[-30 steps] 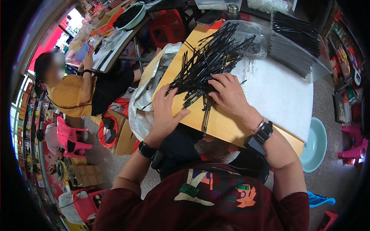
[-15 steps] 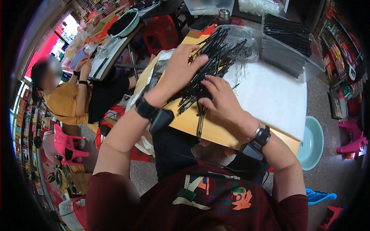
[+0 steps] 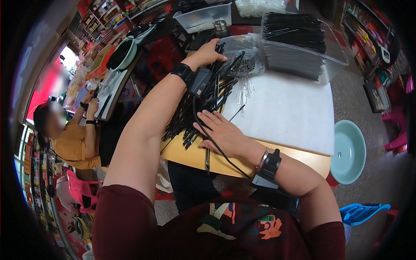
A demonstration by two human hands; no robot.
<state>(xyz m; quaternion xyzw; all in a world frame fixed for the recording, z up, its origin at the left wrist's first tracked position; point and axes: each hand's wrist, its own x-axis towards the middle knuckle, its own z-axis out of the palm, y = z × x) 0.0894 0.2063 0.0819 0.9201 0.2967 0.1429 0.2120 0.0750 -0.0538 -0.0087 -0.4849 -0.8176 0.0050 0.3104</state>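
Observation:
A heap of long thin black sticks [image 3: 180, 119] lies across the yellow tabletop [image 3: 299, 151]. At its far end my left hand [image 3: 207, 54] reaches over the sticks, thumb and fingers apart. On the near right side my right hand [image 3: 225, 135] lies against the heap with its fingers stretched out. Just right of the heap is a clear plastic bag [image 3: 242, 60] of thin metal pins, some spilling onto a white foam sheet [image 3: 286, 112]. One loose black stick [image 3: 237, 112] lies by the sheet's left edge.
A clear bin [image 3: 303, 65] full of black sticks stands at the back right. Behind the bag are a clear tub [image 3: 201, 19] and a small metal pot [image 3: 220, 25]. A pale green basin [image 3: 349, 151] sits right of the table. Another person [image 3: 73, 138] works at the left.
My left hand has moved to the far end of the heap, its arm stretching forward. My right hand has shifted nearer and left. The view has turned, and the sticks lie in straighter line.

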